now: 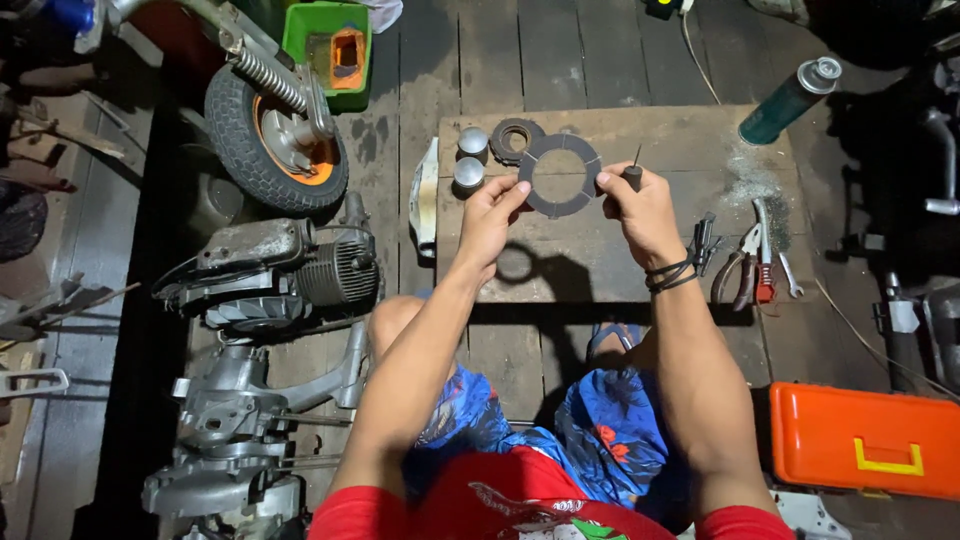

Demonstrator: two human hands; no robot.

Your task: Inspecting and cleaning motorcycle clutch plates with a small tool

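A dark grey friction ring [560, 175] with a round hole hangs above a wooden board [610, 255], held up between both hands. My left hand [490, 215] pinches its lower left edge. My right hand [645, 210] touches its right edge and also grips a small pointed tool [634, 172] with a dark handle, tip upward. Behind the ring on the board lie another toothed ring [508, 136] and two small metal cylinders [471, 157].
Pliers and small tools [752, 262] lie on the board's right. A spray can [790, 100] stands beyond. An orange toolbox [865, 440] sits at right. At left are a scooter engine [275, 275], a wheel [270, 130] and a green tray [330, 45].
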